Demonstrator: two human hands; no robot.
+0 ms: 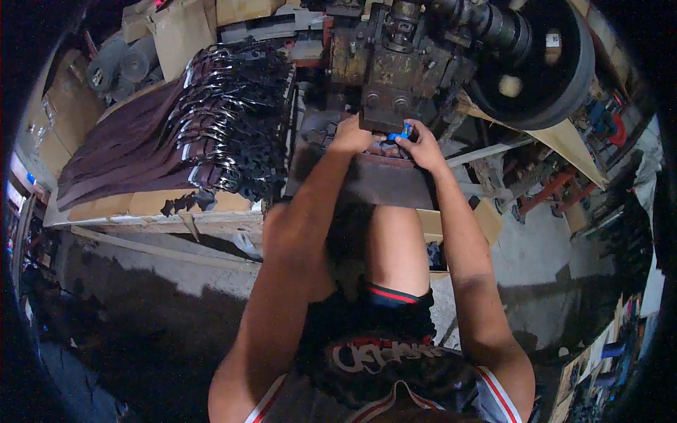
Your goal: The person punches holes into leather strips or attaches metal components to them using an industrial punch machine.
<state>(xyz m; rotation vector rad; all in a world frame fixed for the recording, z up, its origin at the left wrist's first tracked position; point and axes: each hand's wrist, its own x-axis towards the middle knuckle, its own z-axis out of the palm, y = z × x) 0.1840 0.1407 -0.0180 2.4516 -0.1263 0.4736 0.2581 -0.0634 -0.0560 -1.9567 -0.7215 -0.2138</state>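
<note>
My right hand (423,148) is closed at the front of a greasy metal press (397,77), thumb and fingers against a small bright-blue piece (401,133). What kind of piece it is, I cannot make out. Just left of it, my left hand (350,136) reaches in under the press's lower block (384,118). Its fingertips are hidden there, so whether they grip anything does not show. Below both hands lies a dark metal work plate (392,182), with small dark pieces (321,134) near its left side.
On the left, a cardboard-covered table (134,204) bears many dark strips with shiny metal buckles (218,106). A large black flywheel (585,77) stands at the upper right. Red metal frames (557,194) are on the floor at right. An open cardboard box (486,220) sits below the plate.
</note>
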